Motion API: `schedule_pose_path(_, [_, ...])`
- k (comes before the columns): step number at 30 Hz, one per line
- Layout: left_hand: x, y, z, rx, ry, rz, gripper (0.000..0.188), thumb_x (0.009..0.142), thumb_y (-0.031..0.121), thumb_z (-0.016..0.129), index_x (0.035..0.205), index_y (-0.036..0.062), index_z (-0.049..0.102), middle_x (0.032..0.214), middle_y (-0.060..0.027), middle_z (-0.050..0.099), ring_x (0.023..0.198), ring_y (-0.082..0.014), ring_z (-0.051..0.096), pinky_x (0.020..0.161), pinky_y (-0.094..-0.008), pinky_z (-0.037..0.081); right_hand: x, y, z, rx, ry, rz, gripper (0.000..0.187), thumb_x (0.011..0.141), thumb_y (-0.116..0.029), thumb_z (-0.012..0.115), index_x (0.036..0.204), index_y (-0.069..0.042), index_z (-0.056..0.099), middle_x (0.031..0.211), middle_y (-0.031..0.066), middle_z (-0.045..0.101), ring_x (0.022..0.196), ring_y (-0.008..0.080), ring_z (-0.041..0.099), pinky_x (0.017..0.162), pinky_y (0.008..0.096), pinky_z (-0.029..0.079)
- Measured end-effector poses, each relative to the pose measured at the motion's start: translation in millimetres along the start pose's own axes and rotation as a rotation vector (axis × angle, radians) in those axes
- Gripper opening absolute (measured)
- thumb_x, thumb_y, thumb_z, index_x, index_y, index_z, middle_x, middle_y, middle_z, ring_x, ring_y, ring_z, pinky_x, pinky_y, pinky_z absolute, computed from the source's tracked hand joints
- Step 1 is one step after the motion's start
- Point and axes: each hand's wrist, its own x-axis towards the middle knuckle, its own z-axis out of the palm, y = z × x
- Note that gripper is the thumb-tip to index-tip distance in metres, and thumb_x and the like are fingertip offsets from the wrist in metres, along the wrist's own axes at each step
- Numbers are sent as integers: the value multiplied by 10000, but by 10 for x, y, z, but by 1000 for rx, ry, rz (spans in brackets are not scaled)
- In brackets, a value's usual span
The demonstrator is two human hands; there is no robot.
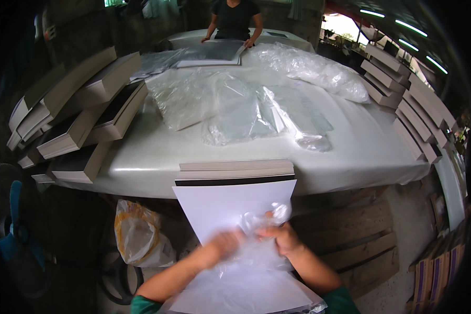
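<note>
My right hand [283, 238] is closed on the bunched-up edge of a clear plastic bag [259, 219]. My left hand [224, 247] is beside it at the same plastic, blurred by motion, so its fingers cannot be read. Under both hands lies a large white sheet [214, 201], its far end at the table's front edge. Just beyond it sit a black layer [235, 180] and a thick stack of paper or board [235, 168]. Closer to me, the plastic spreads over another white surface [240, 295] in front of my body.
Flat clear plastic bags [235, 112] and a plastic bundle [324, 76] lie on the covered table [366, 136]. Thick stacks stand left [68, 133] and right [424, 115]. Across the table, a person [235, 21] handles dark sheets [209, 52]. Below are a bag [136, 235] and a fan [15, 230].
</note>
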Motion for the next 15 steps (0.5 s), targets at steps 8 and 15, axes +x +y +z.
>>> schedule_pose_path(8, [-90, 338, -608, -415, -405, 357, 134, 842, 186, 572, 851, 60, 618, 799, -58, 628, 743, -84, 530, 734, -274, 425, -305, -521, -220, -570, 0, 218, 163, 803, -145, 620, 930, -48, 586, 907, 25, 577, 826, 99, 545, 728, 253, 441])
schedule_pose_path(15, [-263, 203, -632, -292, -155, 220, 205, 795, 247, 628, 886, 68, 589, 825, -20, 622, 786, -159, 565, 773, -353, 451, -172, -429, -545, 349, -244, 283, 274, 884, -325, 482, 963, -67, 524, 747, -14, 501, 658, 96, 467, 617, 253, 412])
